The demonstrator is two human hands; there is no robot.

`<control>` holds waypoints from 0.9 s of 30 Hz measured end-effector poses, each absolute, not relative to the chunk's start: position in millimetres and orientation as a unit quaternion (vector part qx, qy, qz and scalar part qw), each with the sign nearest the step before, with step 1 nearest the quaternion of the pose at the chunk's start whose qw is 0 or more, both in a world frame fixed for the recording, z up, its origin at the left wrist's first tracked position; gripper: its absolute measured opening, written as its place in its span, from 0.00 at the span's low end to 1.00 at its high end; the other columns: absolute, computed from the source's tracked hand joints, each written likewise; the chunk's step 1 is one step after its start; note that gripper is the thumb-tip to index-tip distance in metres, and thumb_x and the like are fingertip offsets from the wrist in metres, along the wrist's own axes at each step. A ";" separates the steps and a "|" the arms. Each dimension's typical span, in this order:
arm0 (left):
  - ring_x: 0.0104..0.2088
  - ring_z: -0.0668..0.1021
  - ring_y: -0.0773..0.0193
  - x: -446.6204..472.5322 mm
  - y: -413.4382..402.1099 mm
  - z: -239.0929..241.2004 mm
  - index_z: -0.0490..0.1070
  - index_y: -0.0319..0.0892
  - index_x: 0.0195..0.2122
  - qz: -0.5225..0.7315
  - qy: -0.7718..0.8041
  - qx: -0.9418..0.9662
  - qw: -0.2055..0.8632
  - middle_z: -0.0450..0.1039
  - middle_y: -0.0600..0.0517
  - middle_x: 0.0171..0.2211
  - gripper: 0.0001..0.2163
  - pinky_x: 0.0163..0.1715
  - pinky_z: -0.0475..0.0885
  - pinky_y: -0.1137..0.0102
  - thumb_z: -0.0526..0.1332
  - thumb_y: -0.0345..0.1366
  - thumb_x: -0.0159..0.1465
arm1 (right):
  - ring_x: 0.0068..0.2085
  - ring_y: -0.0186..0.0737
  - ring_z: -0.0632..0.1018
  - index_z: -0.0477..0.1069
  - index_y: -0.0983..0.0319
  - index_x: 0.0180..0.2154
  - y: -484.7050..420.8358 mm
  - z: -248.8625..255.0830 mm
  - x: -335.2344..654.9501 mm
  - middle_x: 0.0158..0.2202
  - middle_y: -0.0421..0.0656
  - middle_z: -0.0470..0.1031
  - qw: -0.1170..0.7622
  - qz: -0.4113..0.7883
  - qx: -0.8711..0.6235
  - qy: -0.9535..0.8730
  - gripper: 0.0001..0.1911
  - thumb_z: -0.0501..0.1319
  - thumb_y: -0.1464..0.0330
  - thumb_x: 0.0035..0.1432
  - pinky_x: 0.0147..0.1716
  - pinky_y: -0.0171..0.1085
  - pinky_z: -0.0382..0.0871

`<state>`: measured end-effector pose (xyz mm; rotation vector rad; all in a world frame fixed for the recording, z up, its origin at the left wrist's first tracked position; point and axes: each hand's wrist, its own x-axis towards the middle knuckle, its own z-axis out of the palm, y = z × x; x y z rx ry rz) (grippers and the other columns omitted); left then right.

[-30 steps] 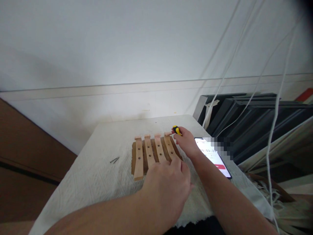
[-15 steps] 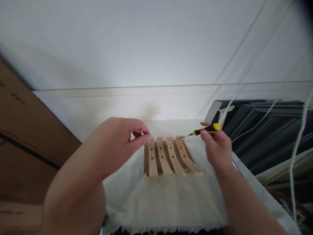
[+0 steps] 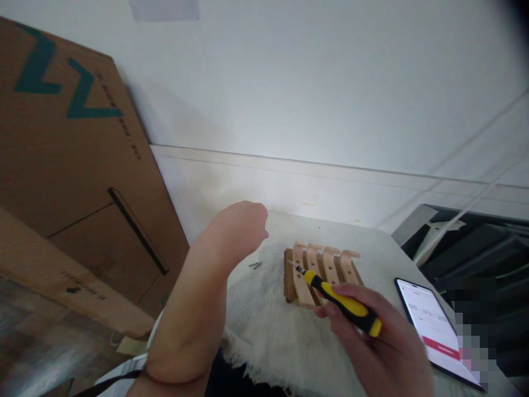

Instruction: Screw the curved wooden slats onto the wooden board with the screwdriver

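My right hand (image 3: 380, 336) is wrapped round the handle of a yellow and black screwdriver (image 3: 345, 302). Its tip points left, over the leftmost of several pale wooden hooks (image 3: 303, 289), which lie side by side on a brown backing board (image 3: 289, 284). Dark holes or screw heads show in the hooks, and my right hand hides some of their lower ends. Left of the board, my left hand (image 3: 248, 229) is held with its back to me; its fingers are mostly hidden. Just below that hand, a few small screws (image 3: 255, 266) lie on the pale cloth (image 3: 264, 309).
A phone (image 3: 430, 325) with a lit screen lies at the right. Beyond it are dark panels (image 3: 487, 253) and a white cable. A large cardboard box (image 3: 82, 165) stands at the left, and a white wall (image 3: 289, 99) closes off the back.
The view has swung left. My left hand has left the leftmost hook for a spot above the screws. My right hand has brought the screwdriver from the board's right side over the hooks.
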<state>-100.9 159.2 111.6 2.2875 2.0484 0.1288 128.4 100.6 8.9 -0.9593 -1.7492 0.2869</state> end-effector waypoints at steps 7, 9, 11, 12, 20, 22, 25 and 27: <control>0.30 0.78 0.58 -128.8 159.8 46.8 0.76 0.38 0.27 0.020 0.709 0.699 0.086 0.75 0.47 0.22 0.06 0.35 0.70 0.68 0.68 0.35 0.51 | 0.29 0.44 0.80 0.70 0.59 0.42 98.7 -11.9 59.7 0.33 0.47 0.80 0.464 -0.069 -0.428 -0.773 0.10 0.53 0.64 0.63 0.25 0.38 0.73; 0.33 0.78 0.58 -135.0 164.1 19.8 0.77 0.38 0.28 0.052 0.717 0.689 0.092 0.77 0.44 0.26 0.07 0.36 0.70 0.68 0.66 0.37 0.53 | 0.33 0.46 0.81 0.70 0.60 0.46 99.9 -20.6 46.7 0.38 0.49 0.80 0.450 -0.052 -0.452 -0.768 0.13 0.52 0.64 0.64 0.27 0.40 0.74; 0.37 0.78 0.57 -139.0 167.1 -6.4 0.77 0.38 0.33 0.078 0.721 0.683 0.082 0.79 0.43 0.34 0.09 0.37 0.70 0.67 0.61 0.37 0.59 | 0.42 0.48 0.80 0.69 0.60 0.51 101.5 -29.8 36.2 0.46 0.51 0.78 0.445 -0.041 -0.445 -0.776 0.17 0.49 0.68 0.65 0.36 0.42 0.75; 0.39 0.78 0.56 -140.5 167.8 -18.6 0.77 0.38 0.36 0.092 0.725 0.679 0.072 0.78 0.41 0.37 0.11 0.39 0.70 0.66 0.56 0.35 0.62 | 0.45 0.49 0.79 0.69 0.60 0.53 102.7 -34.6 32.0 0.50 0.52 0.76 0.444 -0.036 -0.443 -0.778 0.18 0.48 0.70 0.65 0.41 0.44 0.75; 0.41 0.76 0.60 -147.9 166.8 -70.1 0.76 0.41 0.41 0.153 0.663 0.729 0.076 0.75 0.46 0.42 0.12 0.42 0.69 0.70 0.56 0.39 0.63 | 0.51 0.48 0.77 0.75 0.63 0.44 124.0 -82.8 16.8 0.52 0.53 0.75 0.476 0.004 -0.413 -0.776 0.16 0.50 0.73 0.64 0.50 0.47 0.72; 0.39 0.76 0.60 -148.8 167.2 -72.5 0.76 0.41 0.38 0.154 0.646 0.742 0.084 0.75 0.46 0.40 0.13 0.40 0.70 0.70 0.58 0.42 0.61 | 0.52 0.47 0.77 0.74 0.62 0.44 128.0 -91.0 15.2 0.51 0.53 0.76 0.475 0.021 -0.408 -0.779 0.15 0.50 0.72 0.64 0.52 0.47 0.71; 0.38 0.76 0.60 -149.6 168.1 -75.2 0.77 0.41 0.37 0.159 0.630 0.755 0.090 0.75 0.46 0.40 0.12 0.38 0.69 0.70 0.59 0.42 0.60 | 0.52 0.46 0.76 0.74 0.62 0.44 131.5 -97.2 15.4 0.50 0.53 0.76 0.475 0.030 -0.411 -0.778 0.15 0.50 0.72 0.65 0.53 0.48 0.70; 0.38 0.76 0.60 -149.0 168.9 -77.2 0.78 0.42 0.37 0.164 0.622 0.760 0.096 0.75 0.47 0.40 0.11 0.39 0.69 0.70 0.58 0.39 0.61 | 0.52 0.46 0.76 0.73 0.63 0.44 133.2 -99.8 16.8 0.50 0.53 0.76 0.478 0.033 -0.411 -0.776 0.14 0.50 0.72 0.64 0.52 0.48 0.70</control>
